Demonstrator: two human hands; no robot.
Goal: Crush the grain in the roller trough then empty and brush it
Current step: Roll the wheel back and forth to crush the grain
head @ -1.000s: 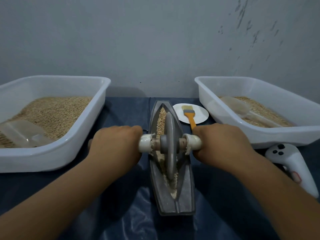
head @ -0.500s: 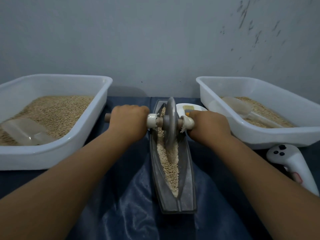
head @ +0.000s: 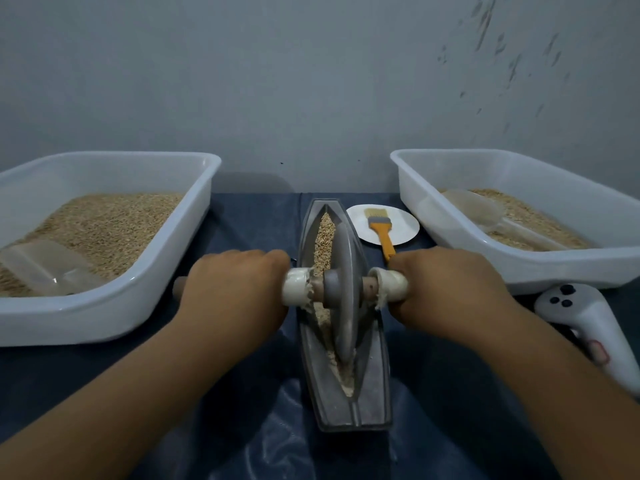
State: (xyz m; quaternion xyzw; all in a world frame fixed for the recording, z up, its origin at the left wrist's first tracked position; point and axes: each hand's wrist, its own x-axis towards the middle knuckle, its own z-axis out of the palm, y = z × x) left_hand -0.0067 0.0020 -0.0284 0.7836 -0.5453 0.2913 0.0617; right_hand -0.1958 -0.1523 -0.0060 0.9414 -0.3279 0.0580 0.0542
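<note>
Rolling back toward the bottom of the frame, the grey metal crushing wheel (head: 341, 299) now sits near the middle of the long grey boat-shaped trough (head: 375, 382). Half a second ago it stood at the far end, up by the round white plate (head: 403, 225). The left hand (head: 235, 292) is curled tight round the wooden handle on its side, and the right hand (head: 446, 292) is curled tight round the handle on the other side. Neither hand holds anything else.

The tan grain (head: 323, 233) lies in the trough's groove. Above the wheel it looks whole and lumpy. Below the wheel it looks paler and more like powder, so I think the rolling is working.

This pull back means the crushing is not done. I would guess more passes are needed before the trough can be tipped out.

The yellow-handled brush (head: 381, 228) rests on the plate, just beside the trough, untouched. A big white plastic tub (head: 166, 289) of grain sits at the left of the frame, with a clear scoop (head: 48, 268) in it. Another white plastic tub (head: 485, 258) sits at the right. A white hand controller (head: 588, 323) lies on the table's dark blue cloth (head: 252, 216) at the lower right.
</note>
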